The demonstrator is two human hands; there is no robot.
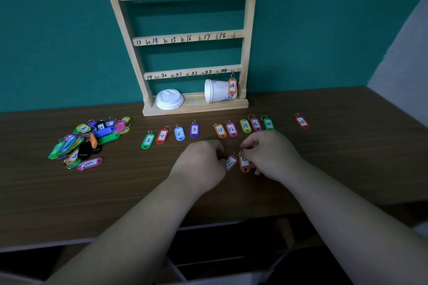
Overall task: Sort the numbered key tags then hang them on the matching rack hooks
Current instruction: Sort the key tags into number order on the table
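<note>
**Two key tags held over the table, sorted row behind**

The left hand [201,164] and right hand [269,152] meet above the wooden table [231,196]. The left hand's fingertips are pinched closed at the ring end of a pink key tag [231,162], which hangs tilted below them. The right hand's fingertips are closed on the ring end of an orange key tag [244,162], which hangs just beside the pink tag; whether the 2 tags touch cannot be determined.

The pink tag's label is too blurred to read. The orange tag's number is partly covered by the right hand; only a leading 1 is visible.

Behind the hands, a row of tags lies flat: 2 [148,140], 4 [162,136], 6 [179,133], 8 [194,130], 11 [220,130], 12 [231,129], 15 [245,125], 16 [255,123], 18 [268,123] and, well apart to the right, 23 [302,122]. An unsorted pile of tags [88,140] lies to the left; most of its numbers are unreadable.

The wooden key rack [247,30] stands against a teal wall [58,30]; its top is cut off by the frame edge. Tag 24 [232,85] hangs on the rack's hook marked 24. A paper cup [216,91] lies on its side on the rack base, with a white cup lid [169,99] near it.
</note>
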